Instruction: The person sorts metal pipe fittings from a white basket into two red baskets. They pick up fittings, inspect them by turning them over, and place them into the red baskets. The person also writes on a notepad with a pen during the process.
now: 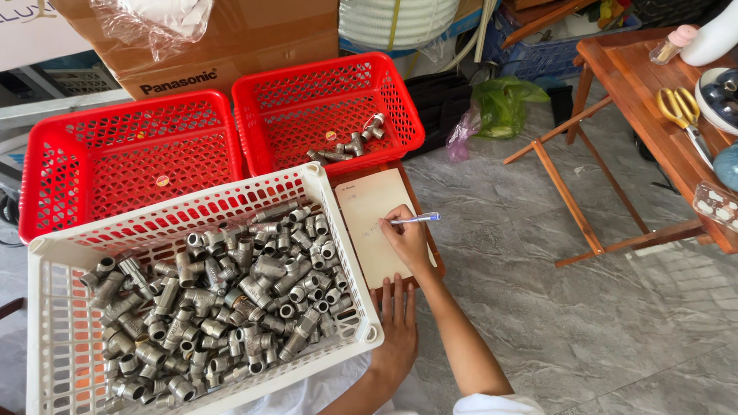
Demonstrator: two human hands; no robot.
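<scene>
My right hand (407, 240) grips a blue pen (415, 219) with its tip on a cream sheet of paper (371, 207), which lies on a wooden board beside the baskets. My left hand (395, 327) rests flat, fingers apart, on the near end of that paper, next to the corner of a white plastic basket (321, 178). The white basket is heaped with several grey metal pipe fittings (223, 300). Behind the paper stands a red basket (400, 107) holding a few fittings (350, 144). To the left, another red basket (46, 184) shows nothing but a small round sticker.
A cardboard box (254, 38) and a plastic bag stand behind the red baskets. At the right, a wooden folding table (638, 84) carries yellow scissors (680, 107), bowls and a small bottle. A green plastic bag (503, 104) lies on the grey tiled floor (576, 307).
</scene>
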